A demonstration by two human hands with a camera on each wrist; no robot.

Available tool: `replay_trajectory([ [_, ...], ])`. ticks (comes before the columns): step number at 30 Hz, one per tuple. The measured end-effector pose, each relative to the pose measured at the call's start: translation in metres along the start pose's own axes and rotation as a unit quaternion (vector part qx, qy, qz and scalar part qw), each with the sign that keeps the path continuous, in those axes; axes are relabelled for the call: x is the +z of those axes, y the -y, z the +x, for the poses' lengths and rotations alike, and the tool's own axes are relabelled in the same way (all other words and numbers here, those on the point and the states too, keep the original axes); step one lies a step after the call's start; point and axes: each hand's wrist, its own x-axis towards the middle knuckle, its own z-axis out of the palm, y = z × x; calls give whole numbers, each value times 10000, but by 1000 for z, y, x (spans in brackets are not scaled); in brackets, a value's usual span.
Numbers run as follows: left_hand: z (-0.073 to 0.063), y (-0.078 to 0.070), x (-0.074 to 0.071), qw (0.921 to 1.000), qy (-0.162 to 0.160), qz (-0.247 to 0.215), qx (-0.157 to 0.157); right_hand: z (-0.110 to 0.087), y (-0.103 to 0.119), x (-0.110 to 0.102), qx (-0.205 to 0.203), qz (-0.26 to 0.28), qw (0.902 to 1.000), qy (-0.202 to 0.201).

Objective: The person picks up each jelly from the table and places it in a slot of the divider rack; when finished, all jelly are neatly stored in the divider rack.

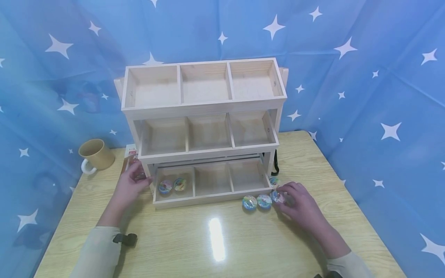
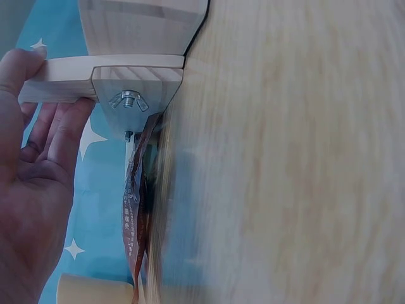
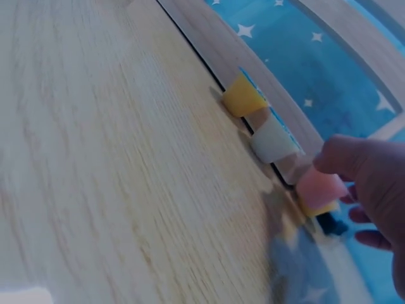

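Note:
A three-tier wooden rack (image 1: 205, 109) stands on the table, each tier split into three compartments. My left hand (image 1: 129, 187) grips its left upright (image 2: 57, 79), thumb on one side and fingers on the other. At the rack's lower right corner my right hand (image 1: 304, 206) pinches a pink jelly cup (image 3: 318, 189) between thumb and fingers. Beside it along the rack's front stand a white jelly cup (image 3: 273, 142) and a yellow jelly cup (image 3: 242, 99). Another jelly cup (image 1: 274, 181) sits behind, partly hidden. Two jelly cups (image 1: 165, 187) lie in the bottom tier's left compartment.
A tan mug (image 1: 96, 154) with a white handle stands at the back left of the table (image 1: 180, 243). Between mug and rack lies a brown printed packet (image 2: 134, 218). A black strap (image 1: 276, 164) hangs by the rack's right leg. Blue star-patterned cloth (image 1: 375, 96) surrounds the table.

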Motion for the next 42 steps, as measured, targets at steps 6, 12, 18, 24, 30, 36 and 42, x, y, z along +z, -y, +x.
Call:
replay_trajectory([
  [6,-1,-4,0,9999,-2,74,-108,0,0,-4,-201,21,9994,-280],
  [12,-2,-5,0,9998,15,79,-188,2,0,-8,-304,126,9981,-517],
  [18,-2,-6,-1,9998,4,87,-175,11,8,-9,-458,310,9955,-775],
  [24,-1,-2,-1,9999,15,62,-109,23,19,-2,-574,587,9933,-818],
  [30,0,-1,-1,9999,41,55,-123,36,29,8,-567,816,9928,-669],
  [36,-1,-2,-2,9998,35,180,-122,50,38,19,-646,991,9920,-439],
  [42,-2,-4,-2,9997,38,207,-121,64,49,31,-967,1097,9884,-414],
])
